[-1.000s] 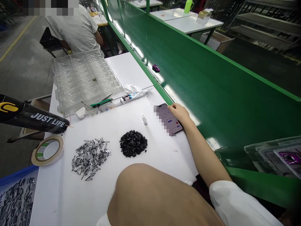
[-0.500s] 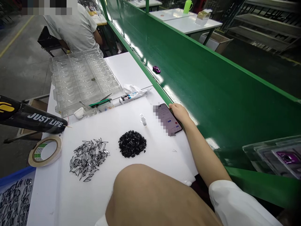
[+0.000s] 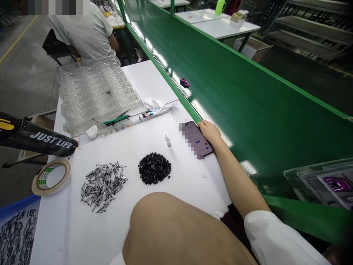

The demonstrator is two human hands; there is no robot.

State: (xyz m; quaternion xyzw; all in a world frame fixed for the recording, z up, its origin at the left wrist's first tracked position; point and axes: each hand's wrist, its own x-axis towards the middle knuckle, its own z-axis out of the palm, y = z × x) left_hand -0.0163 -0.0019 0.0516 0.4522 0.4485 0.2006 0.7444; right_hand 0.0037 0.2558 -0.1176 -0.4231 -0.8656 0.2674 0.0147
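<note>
A phone (image 3: 200, 139) lies flat on a white worktop (image 3: 49, 235), near the edge where a green channel (image 3: 242, 95) runs past. The wearer's right grip (image 3: 209, 131), a bare hand, rests just beside the phone's right edge, close to its upper corner, fingers curled towards it. I cannot tell whether the fingers are clamped on the phone or only rest against or next to its rim. The left grip is out of view, so its state cannot be told. Bold white capitals on a black cylinder (image 3: 22, 134) at far left read "JUST LIFE". A tube (image 3: 154, 112) and a tape roll (image 3: 44, 191) also carry print, too small to make out. The phone is slim and dark-edged, its screen lit a pale pinkish grey with small blue buttons and a red dot; its lettering is too fine to read, and blurred squares cover its left side. Left of the phone stands a small clear vial (image 3: 167, 141); beyond it are a heap of black bits (image 3: 154, 168) and scattered black-rimmed pieces (image 3: 103, 187).
</note>
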